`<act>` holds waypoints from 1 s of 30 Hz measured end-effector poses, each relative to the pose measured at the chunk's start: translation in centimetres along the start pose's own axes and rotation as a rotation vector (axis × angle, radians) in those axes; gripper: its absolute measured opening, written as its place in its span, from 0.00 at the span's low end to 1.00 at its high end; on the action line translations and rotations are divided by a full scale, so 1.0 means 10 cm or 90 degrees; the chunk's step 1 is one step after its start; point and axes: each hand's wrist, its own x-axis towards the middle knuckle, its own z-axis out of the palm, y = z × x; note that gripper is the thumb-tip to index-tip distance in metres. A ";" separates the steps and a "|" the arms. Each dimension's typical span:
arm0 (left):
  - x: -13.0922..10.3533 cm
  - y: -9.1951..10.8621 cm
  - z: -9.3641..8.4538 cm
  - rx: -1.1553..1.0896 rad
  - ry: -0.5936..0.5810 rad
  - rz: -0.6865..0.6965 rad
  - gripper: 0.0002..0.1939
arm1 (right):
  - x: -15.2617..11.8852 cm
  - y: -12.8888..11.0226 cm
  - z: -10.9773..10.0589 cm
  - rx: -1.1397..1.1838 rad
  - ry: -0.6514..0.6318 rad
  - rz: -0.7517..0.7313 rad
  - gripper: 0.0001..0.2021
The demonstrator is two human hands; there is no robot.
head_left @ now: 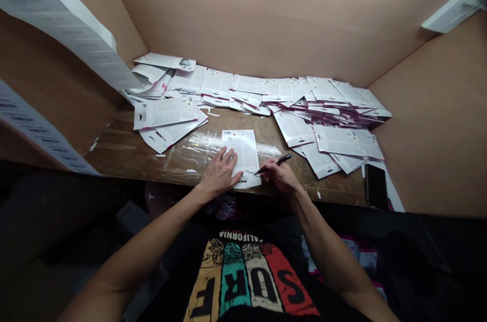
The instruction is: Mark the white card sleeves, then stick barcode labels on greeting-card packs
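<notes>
A white printed packet (pixel 245 152) lies flat on the brown table in front of me. My left hand (pixel 220 170) rests on its left side with the fingers spread, pressing it down. In my right hand (pixel 279 175) is a black pen (pixel 283 158), gripped between thumb and fingers. The pen's tip points left and meets the packet near its lower right part, by a cut-out hanging slot. Whether the tip touches the surface I cannot tell for sure.
White packets with pink edges (pixel 277 90) line the back wall. A heap (pixel 338 139) spreads at right, and a smaller pile (pixel 163 113) lies left. A dark phone (pixel 376 186) sits at the right front edge. Brown panels (pixel 251 18) enclose the table (pixel 182 152); printed sheets (pixel 72 23) hang left.
</notes>
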 end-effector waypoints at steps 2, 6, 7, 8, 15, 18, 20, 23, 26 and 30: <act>-0.02 0.00 0.00 0.008 -0.013 0.001 0.33 | 0.03 -0.02 0.00 -0.087 0.018 -0.065 0.12; -0.06 0.00 -0.01 0.014 -0.035 0.008 0.33 | 0.07 -0.06 0.17 -0.547 -0.003 -0.184 0.08; -0.06 0.00 -0.01 0.011 -0.038 0.008 0.34 | 0.07 -0.07 0.22 -0.642 -0.013 -0.189 0.07; -0.07 0.00 -0.02 0.006 -0.040 0.006 0.34 | 0.06 -0.09 0.25 -0.708 -0.025 -0.187 0.07; -0.20 0.00 -0.12 -0.043 -0.081 0.045 0.31 | -0.41 -0.43 -0.05 -0.389 -0.492 -0.153 0.18; -0.29 0.04 -0.13 -0.046 -0.099 0.106 0.48 | -0.56 -0.45 -0.11 -0.422 -0.487 -0.174 0.23; -0.33 0.07 -0.11 -0.047 -0.093 0.115 0.44 | -0.55 -0.36 -0.06 -0.549 -0.290 -0.218 0.28; -0.33 0.09 -0.08 -0.078 -0.075 0.098 0.32 | -0.44 -0.17 0.07 -0.657 -0.137 -0.230 0.23; -0.27 0.07 -0.05 -0.111 -0.042 0.053 0.21 | -0.30 -0.04 0.19 -0.683 0.010 -0.166 0.14; -0.29 0.04 -0.03 -0.070 -0.019 0.081 0.25 | -0.24 0.00 0.26 -0.715 0.152 -0.106 0.13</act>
